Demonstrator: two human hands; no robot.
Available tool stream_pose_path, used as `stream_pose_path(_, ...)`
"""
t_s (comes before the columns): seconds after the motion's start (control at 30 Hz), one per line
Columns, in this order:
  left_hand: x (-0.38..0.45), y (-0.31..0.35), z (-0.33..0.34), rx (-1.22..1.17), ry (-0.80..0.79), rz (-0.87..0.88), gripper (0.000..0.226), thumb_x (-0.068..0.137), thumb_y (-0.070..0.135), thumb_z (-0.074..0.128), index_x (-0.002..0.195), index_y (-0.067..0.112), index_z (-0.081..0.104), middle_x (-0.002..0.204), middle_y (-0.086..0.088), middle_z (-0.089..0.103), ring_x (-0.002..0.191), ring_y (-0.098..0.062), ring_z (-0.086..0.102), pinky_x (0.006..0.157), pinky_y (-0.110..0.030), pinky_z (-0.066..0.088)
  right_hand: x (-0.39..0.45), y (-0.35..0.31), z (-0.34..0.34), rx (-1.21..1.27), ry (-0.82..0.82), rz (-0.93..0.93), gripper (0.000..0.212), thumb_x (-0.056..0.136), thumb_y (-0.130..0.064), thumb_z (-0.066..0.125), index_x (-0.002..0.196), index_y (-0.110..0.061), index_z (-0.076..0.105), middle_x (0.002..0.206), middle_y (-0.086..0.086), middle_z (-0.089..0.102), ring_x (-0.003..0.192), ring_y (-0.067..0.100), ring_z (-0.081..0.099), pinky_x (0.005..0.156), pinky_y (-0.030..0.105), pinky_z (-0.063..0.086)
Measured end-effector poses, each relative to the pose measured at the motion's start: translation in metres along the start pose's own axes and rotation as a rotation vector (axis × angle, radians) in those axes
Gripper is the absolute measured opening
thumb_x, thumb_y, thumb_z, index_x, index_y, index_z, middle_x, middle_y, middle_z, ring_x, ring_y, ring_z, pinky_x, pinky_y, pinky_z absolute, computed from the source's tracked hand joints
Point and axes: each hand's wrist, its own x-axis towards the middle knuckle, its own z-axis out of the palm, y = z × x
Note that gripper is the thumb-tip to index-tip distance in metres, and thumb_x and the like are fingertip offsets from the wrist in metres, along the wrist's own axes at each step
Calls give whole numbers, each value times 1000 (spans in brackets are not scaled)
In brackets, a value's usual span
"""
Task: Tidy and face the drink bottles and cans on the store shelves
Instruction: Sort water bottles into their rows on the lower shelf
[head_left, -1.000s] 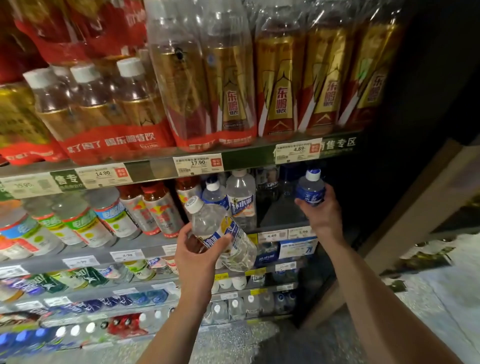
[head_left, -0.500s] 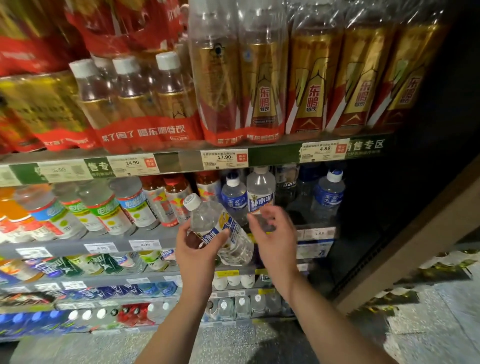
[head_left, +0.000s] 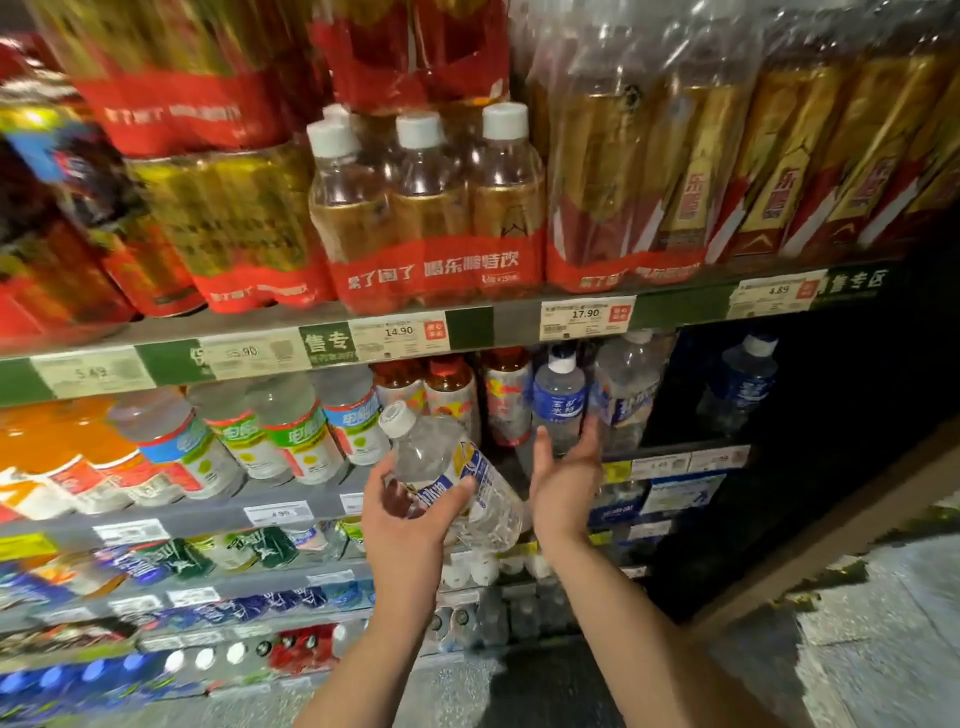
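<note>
Holding a tilted water bottle (head_left: 452, 478), the left hand (head_left: 410, 525) is gripping; the right hand (head_left: 563, 480), having released the blue bottle (head_left: 740, 384), is hanging open, apparently repositioning.

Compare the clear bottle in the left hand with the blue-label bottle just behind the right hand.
The clear bottle is tilted, gripped by the left hand off the shelf; the blue-label bottle stands upright on the shelf. The clear bottle's label is white with blue and yellow; the other's is solid blue. The clear bottle looks bigger, being nearer. Both have white caps and clear contents.
</note>
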Motion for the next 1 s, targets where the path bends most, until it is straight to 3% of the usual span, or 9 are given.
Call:
stream_pose_path(0.07, 7, -1, -18, 40, -63, 18, 62, 69, 1, 88, 118, 26, 59, 104, 7, 69, 91, 7, 68, 72, -9, 51, 5, -2, 10, -15, 47, -15, 71, 93, -15, 68, 152, -3, 31, 154, 20, 39, 140, 24, 43, 114, 17, 27)
stream_pose_path(0.13, 15, -1, -33, 55, -112, 13, 67, 69, 2, 88, 125, 19, 55, 106, 9, 67, 89, 12, 65, 72, -9, 50, 10, -6, 16, 48, 49, -75, 70, 90, -5, 69, 150, -21, 36, 142, 17, 50, 124, 9, 53, 103, 7, 33)
stream_pose_path(0.2, 21, -1, -44, 46, -141, 11, 70, 69, 0, 88, 126, 21, 54, 105, 10, 67, 83, 15, 63, 73, -13, 52, 15, -7, 20, 42, 87, -124, 70, 86, -9, 75, 146, -22, 40, 135, 14, 56, 117, 11, 57, 94, 3, 33)
stream_pose_path(0.27, 26, 0, -52, 20, -159, -7, 69, 67, -1, 88, 121, 28, 56, 106, 10, 69, 86, 11, 65, 73, -17, 54, 19, -13, 23, 39, 121, -47, 74, 80, -15, 81, 143, -12, 43, 138, 7, 56, 117, 10, 53, 98, 9, 36)
stream_pose_path(0.4, 29, 1, -62, 26, -213, 5, 62, 69, -5, 86, 107, 35, 58, 93, 20, 74, 86, 6, 68, 74, -17, 56, 25, -12, 23, -77, 168, -95, 80, 75, -34, 85, 143, -20, 44, 142, -2, 55, 128, 13, 51, 108, 38, 46)
stream_pose_path(0.5, 26, 5, -60, 35, -243, 18, 60, 69, -2, 87, 111, 32, 60, 98, 12, 74, 89, -2, 69, 78, -18, 56, 15, -15, 17, -35, 172, -154, 81, 75, -41, 85, 142, -19, 46, 140, -2, 56, 128, 15, 53, 106, 32, 47)
stream_pose_path(0.7, 18, 8, -32, 0, -253, 14, 59, 71, -2, 86, 111, 33, 58, 96, 17, 74, 88, 1, 70, 80, -17, 55, 1, -12, -24, 128, 240, -86, 75, 73, -18, 87, 134, -21, 46, 125, -4, 61, 110, 10, 62, 86, 5, 46)
stream_pose_path(0.87, 8, 4, 8, -21, -228, 35, 62, 69, 1, 88, 112, 34, 58, 102, 6, 75, 93, -8, 72, 81, -21, 57, 8, -8, -76, 317, 374, -65, 72, 79, -4, 81, 130, -38, 43, 130, -9, 55, 113, -7, 57, 98, 14, 48)
stream_pose_path(1.0, -1, 0, 51, 42, -218, 85, 64, 67, 13, 92, 115, 37, 57, 108, 3, 73, 98, -9, 70, 87, -24, 57, 35, 3, -109, 268, 343, -63, 72, 79, -7, 82, 139, -16, 43, 132, -1, 56, 110, -2, 58, 95, 11, 47)
